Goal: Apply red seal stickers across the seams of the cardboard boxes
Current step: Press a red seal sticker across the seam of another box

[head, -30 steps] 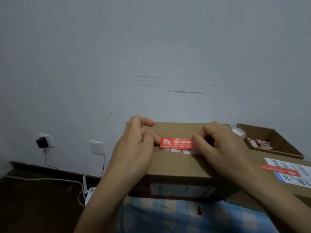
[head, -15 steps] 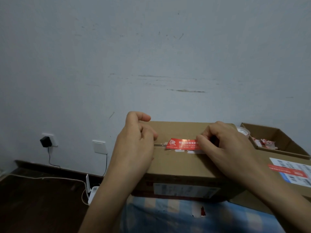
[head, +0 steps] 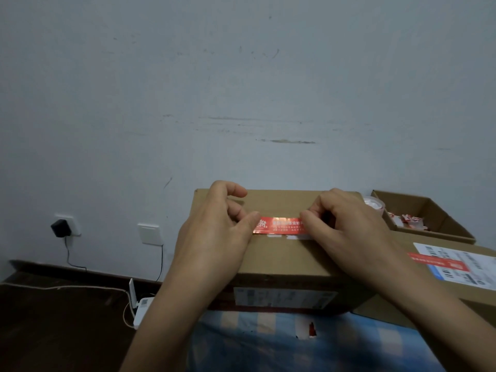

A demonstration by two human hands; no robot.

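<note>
I judged the step in hand to be laying the red seal sticker (head: pixel 279 225) down on the closed cardboard box (head: pixel 281 253), along the middle of its top. My left hand (head: pixel 214 237) pinched the sticker's left end between thumb and curled fingers; my right hand (head: pixel 346 226) pinched the right end likewise. Whether the strip touched the cardboard along its whole length, I could not tell. The next move, I reckoned, called for pressing it flat from one end to the other.

The sticker bore white Chinese print and a square emblem, too glossy to read. Right of that box, a second box (head: pixel 402 307) carried a barcoded shipping label (head: pixel 461 264) with a red strip across it, illegible. Behind it stood an open box (head: pixel 434 216) of red scraps.
</note>
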